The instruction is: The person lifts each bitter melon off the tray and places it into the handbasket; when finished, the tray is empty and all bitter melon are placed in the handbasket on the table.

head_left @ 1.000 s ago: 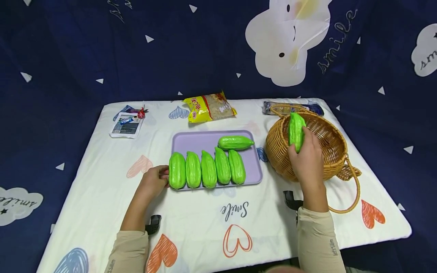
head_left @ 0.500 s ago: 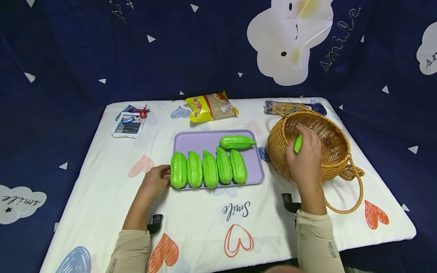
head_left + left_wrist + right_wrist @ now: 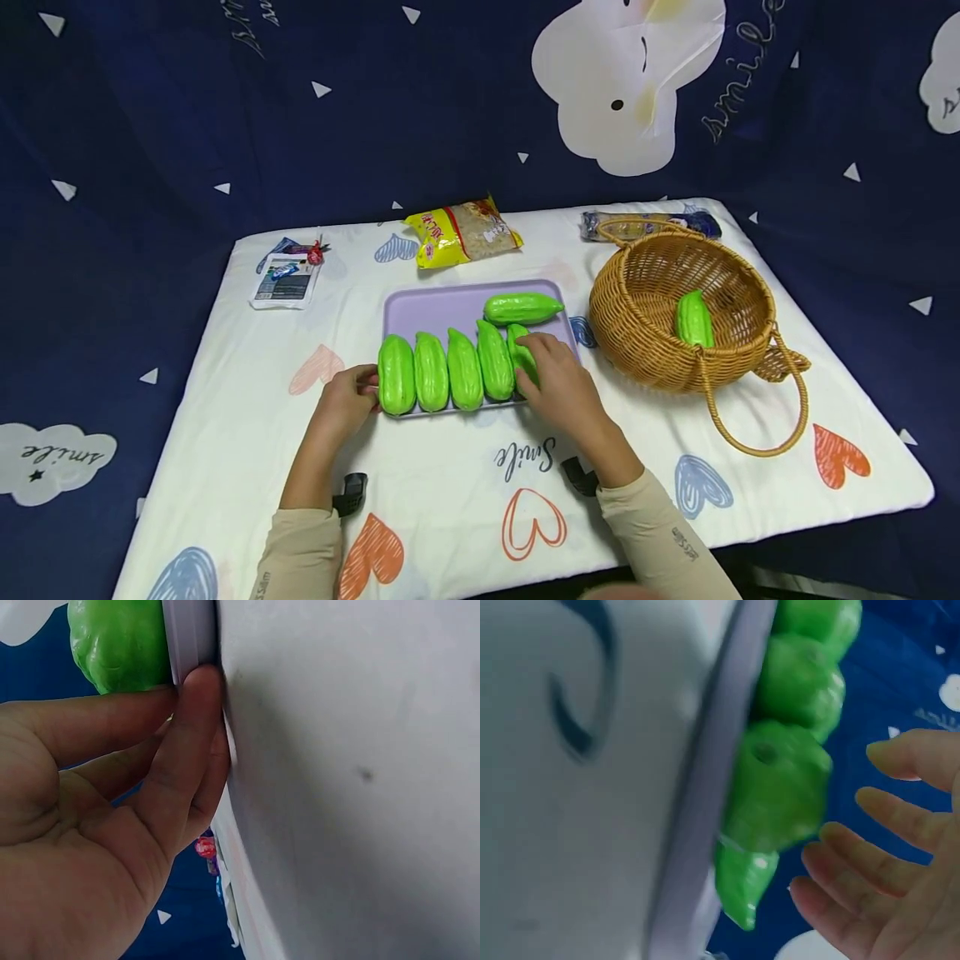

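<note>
On the purple tray (image 3: pixel 427 304) several ridged green bitter melons (image 3: pixel 431 372) stand in a row, and another bitter melon (image 3: pixel 522 308) lies crosswise behind them. My left hand (image 3: pixel 345 407) pinches the tray's left edge between thumb and fingers; in the left wrist view the tray rim (image 3: pixel 189 634) shows at the fingertips. My right hand (image 3: pixel 564 390) is over the rightmost bitter melon (image 3: pixel 520 358), partly covering it. In the right wrist view its fingers are spread and apart from the melons. One bitter melon (image 3: pixel 694 321) rests inside the wicker basket (image 3: pixel 637 337).
The basket's handle (image 3: pixel 795 425) hangs down onto the cloth on the right. Behind the tray lies a yellow snack bag (image 3: pixel 461 235). A long packet (image 3: pixel 637 225) sits behind the basket. Small packets (image 3: pixel 285 279) lie at the back left.
My right hand has let go of a bitter melon inside the basket and moved left to the row on the tray. The left hand stays at the tray's edge.
</note>
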A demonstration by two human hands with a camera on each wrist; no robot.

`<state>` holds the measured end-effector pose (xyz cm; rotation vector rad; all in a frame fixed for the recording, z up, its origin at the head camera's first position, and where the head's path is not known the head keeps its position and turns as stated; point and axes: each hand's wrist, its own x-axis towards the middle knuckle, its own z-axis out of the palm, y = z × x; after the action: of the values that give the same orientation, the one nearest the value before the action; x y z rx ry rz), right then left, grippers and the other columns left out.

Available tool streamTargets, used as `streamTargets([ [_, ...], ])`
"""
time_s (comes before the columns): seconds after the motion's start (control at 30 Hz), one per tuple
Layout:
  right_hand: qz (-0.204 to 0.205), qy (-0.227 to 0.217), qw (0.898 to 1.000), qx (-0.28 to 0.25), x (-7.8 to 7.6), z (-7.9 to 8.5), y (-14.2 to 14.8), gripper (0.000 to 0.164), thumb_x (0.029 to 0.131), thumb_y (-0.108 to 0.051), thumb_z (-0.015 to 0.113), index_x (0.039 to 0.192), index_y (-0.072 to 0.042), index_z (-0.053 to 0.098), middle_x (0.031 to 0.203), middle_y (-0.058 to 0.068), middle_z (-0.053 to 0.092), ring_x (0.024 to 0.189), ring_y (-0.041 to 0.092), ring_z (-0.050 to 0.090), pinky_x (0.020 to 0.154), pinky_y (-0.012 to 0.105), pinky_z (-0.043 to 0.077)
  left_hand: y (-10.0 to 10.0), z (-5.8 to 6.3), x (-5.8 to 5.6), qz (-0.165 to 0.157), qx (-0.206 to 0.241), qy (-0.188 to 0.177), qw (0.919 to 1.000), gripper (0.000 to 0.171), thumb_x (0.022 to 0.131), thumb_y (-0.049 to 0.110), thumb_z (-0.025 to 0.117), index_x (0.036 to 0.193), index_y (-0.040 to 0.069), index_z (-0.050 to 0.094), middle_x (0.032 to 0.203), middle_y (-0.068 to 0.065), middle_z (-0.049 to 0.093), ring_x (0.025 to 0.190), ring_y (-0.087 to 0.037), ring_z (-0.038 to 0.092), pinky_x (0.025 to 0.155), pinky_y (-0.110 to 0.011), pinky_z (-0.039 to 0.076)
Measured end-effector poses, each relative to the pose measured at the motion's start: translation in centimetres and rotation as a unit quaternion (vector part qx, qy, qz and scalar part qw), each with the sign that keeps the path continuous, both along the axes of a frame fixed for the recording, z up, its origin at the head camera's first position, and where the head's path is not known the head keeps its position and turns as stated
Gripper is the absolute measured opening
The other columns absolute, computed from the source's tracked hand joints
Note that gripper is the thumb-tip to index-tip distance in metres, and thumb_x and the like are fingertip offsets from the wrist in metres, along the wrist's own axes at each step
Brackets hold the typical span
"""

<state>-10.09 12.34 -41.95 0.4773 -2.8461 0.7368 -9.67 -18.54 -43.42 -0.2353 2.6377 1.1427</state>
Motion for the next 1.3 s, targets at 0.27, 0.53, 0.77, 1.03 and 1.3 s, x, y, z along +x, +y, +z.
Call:
streamTargets([
  [0.27,-0.021,-0.024,0.999,0.026,0.0,-0.8,-0.1,0.042,0.088,-0.023,0.069,0.126,-0.009,0.060,0.132,0.013,0.054,0.120,0.032,0.052,0.086,0.050,0.050,0.2,0.2,-0.2,0.002,0.003,0.012,0.9999,0.041,0.092,0.000,0.054,0.132,-0.007,0.053,0.113,-0.019,0.064,0.097,-0.026,0.062,0.085,-0.038,0.047],
  [0.53,-0.051,-0.056,0.997,0.018,0.2,-0.9,0.9,0.041,0.087,-0.021,0.071,0.125,-0.010,0.058,0.133,0.013,0.052,0.115,0.033,0.056,0.079,0.053,0.052,0.2,0.1,-0.2,0.005,0.000,-0.005,1.0000,0.041,0.093,0.002,0.053,0.134,-0.004,0.052,0.114,-0.017,0.063,0.097,-0.025,0.060,0.086,-0.037,0.045],
  [0.77,-0.046,-0.053,0.997,-0.014,0.0,-1.0,1.0,0.043,0.084,-0.017,0.073,0.122,-0.006,0.057,0.131,0.017,0.052,0.113,0.037,0.057,0.087,0.052,0.050,0.2,-0.2,-0.2,0.016,0.000,-0.010,0.9998,0.041,0.093,0.001,0.053,0.134,-0.005,0.052,0.114,-0.017,0.063,0.093,-0.023,0.062,0.083,-0.036,0.047],
  [1.03,-0.057,-0.053,0.996,-0.035,0.3,-0.3,1.6,0.045,0.082,-0.016,0.073,0.122,-0.007,0.057,0.131,0.016,0.053,0.115,0.038,0.057,0.091,0.052,0.049,0.2,-0.4,0.1,0.016,0.000,-0.014,0.9998,0.041,0.093,0.002,0.054,0.134,-0.004,0.053,0.113,-0.017,0.064,0.092,-0.022,0.063,0.082,-0.035,0.048],
  [1.3,-0.071,0.050,0.992,-0.090,0.7,4.3,2.9,0.046,0.079,-0.009,0.074,0.122,-0.003,0.057,0.131,0.017,0.052,0.110,0.039,0.059,0.085,0.052,0.052,0.1,-0.2,0.0,0.009,0.005,-0.001,0.9999,0.042,0.093,0.002,0.054,0.134,-0.005,0.052,0.114,-0.018,0.063,0.097,-0.026,0.061,0.084,-0.037,0.048],
])
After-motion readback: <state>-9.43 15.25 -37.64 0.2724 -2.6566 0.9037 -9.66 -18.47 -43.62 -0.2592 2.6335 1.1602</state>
